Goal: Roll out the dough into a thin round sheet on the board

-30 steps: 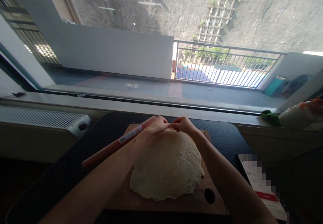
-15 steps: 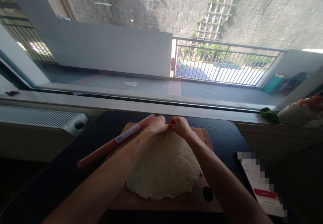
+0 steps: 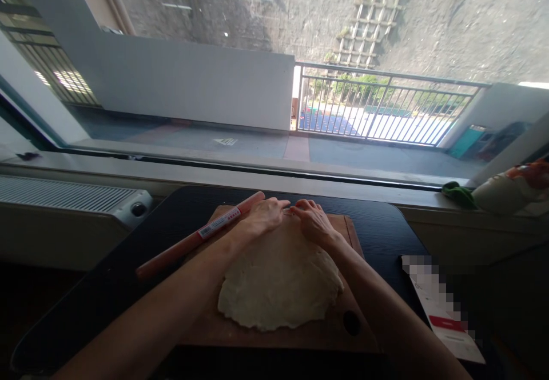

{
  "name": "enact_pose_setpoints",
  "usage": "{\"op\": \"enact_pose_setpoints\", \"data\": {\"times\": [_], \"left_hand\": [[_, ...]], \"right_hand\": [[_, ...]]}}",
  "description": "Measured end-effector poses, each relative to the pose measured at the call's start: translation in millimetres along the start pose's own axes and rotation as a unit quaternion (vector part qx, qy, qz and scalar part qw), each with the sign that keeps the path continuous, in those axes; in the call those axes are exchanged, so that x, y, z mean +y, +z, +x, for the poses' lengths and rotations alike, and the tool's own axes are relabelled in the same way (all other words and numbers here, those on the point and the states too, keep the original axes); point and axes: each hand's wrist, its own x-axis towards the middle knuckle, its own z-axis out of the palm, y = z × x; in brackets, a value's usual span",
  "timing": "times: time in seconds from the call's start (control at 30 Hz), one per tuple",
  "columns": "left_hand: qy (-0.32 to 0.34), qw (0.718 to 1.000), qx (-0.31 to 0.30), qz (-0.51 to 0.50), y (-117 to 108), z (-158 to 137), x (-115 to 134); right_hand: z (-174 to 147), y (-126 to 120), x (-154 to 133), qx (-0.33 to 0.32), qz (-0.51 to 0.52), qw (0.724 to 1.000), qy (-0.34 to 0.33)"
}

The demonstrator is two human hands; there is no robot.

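A flat, uneven sheet of rolled-out dough [image 3: 281,283] lies on a wooden cutting board [image 3: 240,340]. At its far edge, my left hand [image 3: 266,215] has its fingers bent over the dough and pointing right. Opposite it, my right hand [image 3: 314,220] grips the same edge with curled fingers. A small gap parts the hands, with a bit of pale edge showing in it. The fingertips are partly hidden. Left of the board's middle, a rolling pin [image 3: 171,254] with a label on it lies slantwise, partly on the board.
Under the board is a dark table [image 3: 377,237]. A white and red printed item [image 3: 448,323], partly blurred out, lies at its right edge. A radiator [image 3: 77,194] stands at left; a windowsill [image 3: 240,179] runs behind, with a pale pot [image 3: 493,191] at right.
My fingers have loosened from a tight, bunched pinch and spread a little along the far edge. The dough's near edge has shifted slightly away from me.
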Motion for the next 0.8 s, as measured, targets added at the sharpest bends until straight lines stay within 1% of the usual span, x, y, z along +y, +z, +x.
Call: {"op": "enact_pose_setpoints", "data": {"times": [0.1,0.23,0.3,0.4,0.53,0.67,0.8], "left_hand": [[0.044,0.997,-0.028,0.065,3,-12,3],[0.061,0.993,-0.014,0.099,5,-19,3],[0.06,0.994,-0.017,0.095,5,-20,2],[0.047,0.996,-0.017,0.068,5,-19,-1],[0.074,0.996,0.006,0.043,7,-21,-4],[0.087,0.995,-0.003,0.039,4,-25,0],[0.087,0.996,-0.021,0.01,-2,-29,6]], "right_hand": [[-5,-4,-5,-0.008,-0.022,1.0,-0.012],[-12,-10,-10,-0.018,-0.055,0.998,-0.024],[-12,-13,-10,-0.027,-0.066,0.997,-0.028],[-7,-16,-6,-0.033,-0.055,0.998,-0.03],[1,-14,-3,-0.008,-0.035,0.999,-0.013],[-1,-9,-12,-0.014,-0.042,0.999,-0.027],[-4,-7,-19,-0.013,-0.056,0.998,-0.013]]}}
